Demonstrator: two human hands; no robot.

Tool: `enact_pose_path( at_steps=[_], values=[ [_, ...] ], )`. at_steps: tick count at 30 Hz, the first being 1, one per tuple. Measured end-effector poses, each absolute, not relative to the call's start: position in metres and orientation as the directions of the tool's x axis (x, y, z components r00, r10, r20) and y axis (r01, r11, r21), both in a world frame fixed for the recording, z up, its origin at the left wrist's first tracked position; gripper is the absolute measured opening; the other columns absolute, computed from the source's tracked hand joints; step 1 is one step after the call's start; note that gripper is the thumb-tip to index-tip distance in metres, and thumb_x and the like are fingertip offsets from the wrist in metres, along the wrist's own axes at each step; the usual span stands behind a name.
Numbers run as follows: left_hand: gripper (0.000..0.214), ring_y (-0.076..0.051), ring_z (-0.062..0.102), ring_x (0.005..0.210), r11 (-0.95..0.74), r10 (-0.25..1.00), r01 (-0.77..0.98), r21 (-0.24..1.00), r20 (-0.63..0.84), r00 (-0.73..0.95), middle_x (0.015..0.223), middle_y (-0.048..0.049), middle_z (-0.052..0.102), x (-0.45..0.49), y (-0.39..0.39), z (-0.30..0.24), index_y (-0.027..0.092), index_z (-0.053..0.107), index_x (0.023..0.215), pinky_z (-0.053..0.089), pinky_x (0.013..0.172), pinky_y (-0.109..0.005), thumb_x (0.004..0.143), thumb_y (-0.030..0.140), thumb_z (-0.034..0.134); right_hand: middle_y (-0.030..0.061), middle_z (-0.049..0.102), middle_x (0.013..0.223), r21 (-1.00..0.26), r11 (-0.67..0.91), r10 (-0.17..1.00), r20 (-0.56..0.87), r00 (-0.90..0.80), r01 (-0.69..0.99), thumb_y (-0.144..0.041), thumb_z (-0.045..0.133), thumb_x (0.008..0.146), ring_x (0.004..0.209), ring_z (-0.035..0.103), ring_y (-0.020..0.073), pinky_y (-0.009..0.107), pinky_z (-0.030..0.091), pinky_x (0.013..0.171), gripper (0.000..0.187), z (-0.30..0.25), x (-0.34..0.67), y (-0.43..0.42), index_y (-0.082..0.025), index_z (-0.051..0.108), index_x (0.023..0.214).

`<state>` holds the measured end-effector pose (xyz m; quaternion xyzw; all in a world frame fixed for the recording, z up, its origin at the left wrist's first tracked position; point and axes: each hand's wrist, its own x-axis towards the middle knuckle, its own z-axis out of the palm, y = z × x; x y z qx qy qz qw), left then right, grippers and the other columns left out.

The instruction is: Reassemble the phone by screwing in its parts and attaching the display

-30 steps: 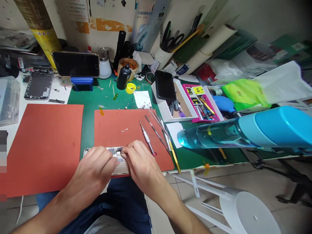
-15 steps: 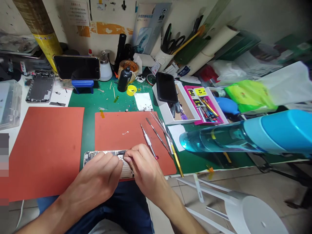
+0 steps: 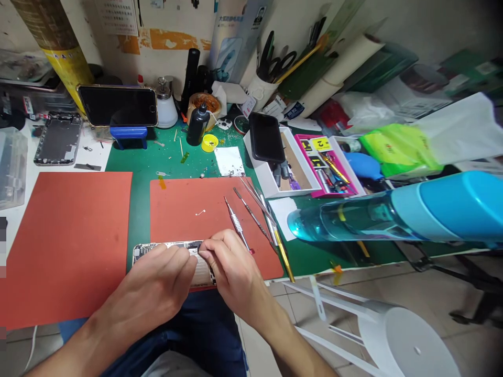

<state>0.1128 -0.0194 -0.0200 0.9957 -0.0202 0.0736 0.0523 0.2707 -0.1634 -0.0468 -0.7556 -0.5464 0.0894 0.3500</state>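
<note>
Opened phone (image 3: 202, 277) looks metallic, pale and satin on the flat part, other phone (image 3: 118, 104) in the blue plastic stand (image 3: 129, 137) has a glossy black glass-like screen, both mats (image 3: 78, 235) (image 3: 176, 199) matt, smooth, rubbery-looking. Counter (image 3: 139, 220) smooth with a faint sheen, screwdriver (image 3: 236, 220) shiny metal with ridged grip, tweezers (image 3: 257, 199) bare polished metal, small square sheet (image 3: 230, 161) matt paper. Bottle (image 3: 353, 217) clear glossy plastic with smooth opaque cap (image 3: 451, 204), green bag (image 3: 401, 149) crinkled shiny plastic film, stool (image 3: 412, 335) smooth white plastic, trousers (image 3: 208, 324) matt dark cloth.
</note>
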Motion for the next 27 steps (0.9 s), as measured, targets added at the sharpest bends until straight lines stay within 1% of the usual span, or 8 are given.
enact_pose_path(
  at_steps=[3, 7, 13, 16, 18, 21, 23, 27],
  values=[
    [0.023, -0.021, 0.045, 0.076, -0.994, -0.042, -0.055, 0.093, 0.133, 0.99, 0.091, -0.0017, 0.052, 0.116, -0.018, -0.018, 0.017, 0.052, 0.108, 0.034, 0.072, -0.04, 0.1, -0.003, 0.045, 0.0044, 0.058, 0.095, -0.622, -0.151, 0.889, 0.254, 0.381, 0.768, -0.011, 0.049, 0.112, 0.089, 0.056, 0.0196, 0.033, 0.045, 0.078, 0.02, -0.046, 0.271, -0.163, -0.02, 0.063, 0.1],
    [0.023, -0.02, 0.043, 0.074, -0.99, -0.042, -0.063, 0.129, 0.159, 0.986, 0.089, -0.0008, 0.051, 0.118, -0.017, -0.018, 0.019, 0.051, 0.102, 0.034, 0.07, -0.038, 0.101, -0.002, 0.043, 0.0044, 0.058, 0.094, -0.611, -0.153, 0.882, 0.27, 0.386, 0.777, -0.011, 0.049, 0.111, 0.088, 0.056, 0.0196, 0.033, 0.045, 0.077, 0.02, -0.047, 0.271, -0.163, -0.019, 0.064, 0.1],
    [0.025, -0.02, 0.043, 0.073, -0.992, -0.04, -0.062, 0.114, 0.185, 0.982, 0.085, -0.0002, 0.051, 0.11, -0.018, -0.02, 0.019, 0.053, 0.102, 0.033, 0.071, -0.04, 0.101, -0.005, 0.046, 0.004, 0.058, 0.094, -0.622, -0.155, 0.879, 0.268, 0.395, 0.767, -0.009, 0.049, 0.11, 0.087, 0.056, 0.0192, 0.033, 0.046, 0.077, 0.022, -0.049, 0.27, -0.161, -0.02, 0.063, 0.098],
    [0.027, -0.019, 0.043, 0.072, -0.978, -0.006, -0.053, 0.2, 0.231, 0.973, 0.084, -0.0002, 0.051, 0.105, -0.015, -0.021, 0.019, 0.053, 0.098, 0.034, 0.07, -0.039, 0.105, -0.004, 0.04, 0.004, 0.059, 0.094, -0.632, -0.157, 0.878, 0.262, 0.4, 0.759, -0.009, 0.05, 0.11, 0.087, 0.058, 0.0193, 0.033, 0.048, 0.076, 0.021, -0.047, 0.271, -0.161, -0.02, 0.064, 0.099],
    [0.026, -0.018, 0.046, 0.075, -0.959, 0.023, -0.042, 0.281, 0.224, 0.974, 0.087, -0.0002, 0.052, 0.1, -0.011, -0.021, 0.02, 0.054, 0.1, 0.036, 0.072, -0.038, 0.107, -0.001, 0.04, 0.0045, 0.061, 0.096, -0.658, -0.139, 0.875, 0.268, 0.403, 0.74, -0.009, 0.051, 0.109, 0.088, 0.06, 0.0189, 0.032, 0.051, 0.077, 0.018, -0.044, 0.271, -0.163, -0.02, 0.065, 0.105],
    [0.022, -0.017, 0.048, 0.079, -0.897, 0.116, 0.059, 0.438, 0.104, 0.988, 0.093, 0.001, 0.054, 0.089, -0.004, -0.02, 0.021, 0.055, 0.105, 0.036, 0.071, -0.035, 0.108, 0.002, 0.044, 0.0046, 0.061, 0.099, -0.683, -0.083, 0.859, 0.32, 0.399, 0.726, -0.008, 0.056, 0.106, 0.086, 0.062, 0.0174, 0.03, 0.053, 0.075, 0.017, -0.039, 0.268, -0.169, -0.02, 0.066, 0.115],
    [0.021, -0.016, 0.048, 0.08, -0.862, 0.18, 0.14, 0.488, 0.036, 0.983, 0.096, 0.0016, 0.054, 0.084, 0.001, -0.022, 0.022, 0.057, 0.111, 0.035, 0.07, -0.034, 0.109, 0.004, 0.046, 0.0039, 0.06, 0.096, -0.652, -0.075, 0.859, 0.342, 0.38, 0.755, -0.008, 0.062, 0.104, 0.083, 0.06, 0.0173, 0.03, 0.052, 0.071, 0.018, -0.037, 0.264, -0.174, -0.02, 0.068, 0.116],
    [0.016, -0.017, 0.048, 0.082, -0.838, 0.222, 0.159, 0.522, 0.061, 0.973, 0.099, 0.0008, 0.055, 0.085, 0.007, -0.025, 0.022, 0.059, 0.116, 0.035, 0.071, -0.034, 0.11, 0.009, 0.051, 0.005, 0.061, 0.093, -0.559, -0.116, 0.886, 0.315, 0.34, 0.821, -0.011, 0.066, 0.105, 0.082, 0.058, 0.0192, 0.032, 0.051, 0.068, 0.015, -0.037, 0.256, -0.177, -0.018, 0.069, 0.118]
  ],
)
